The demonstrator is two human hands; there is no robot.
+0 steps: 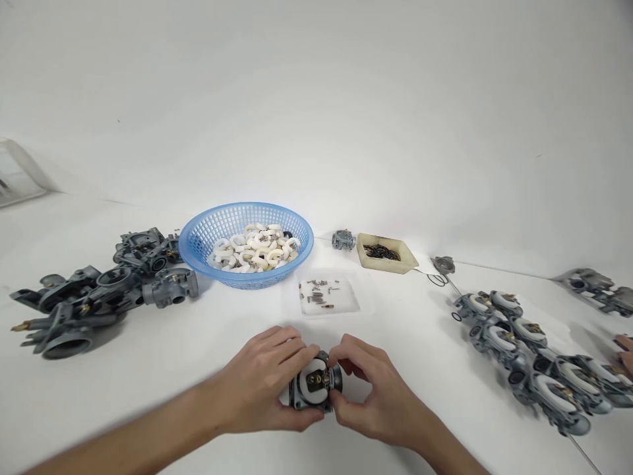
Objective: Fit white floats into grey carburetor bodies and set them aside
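Observation:
Near the front of the table, a carburetor [321, 410] sits with its open float chamber facing up. A white U-shaped float [305, 386] lies in it, around brass parts in the middle. My left hand [262, 376] is closed around the carburetor's left side, fingers over the top and thumb along the near edge. My right hand [376, 389] grips its right end, with index finger and thumb on either side of the float's hinge. Whether a small pin is between those fingertips is hidden. Beyond my hands, a shallow clear tray [346, 300] holds small metal pins and brass bits.
A blue basket [198, 267] of white floats stands behind left. Carburetor bodies [119, 284] are piled at left. A cream tray [395, 266] holds black rubber rings. Carburetors with floats [499, 336] stand in rows at right, where another person's hand [626, 353] shows at the edge.

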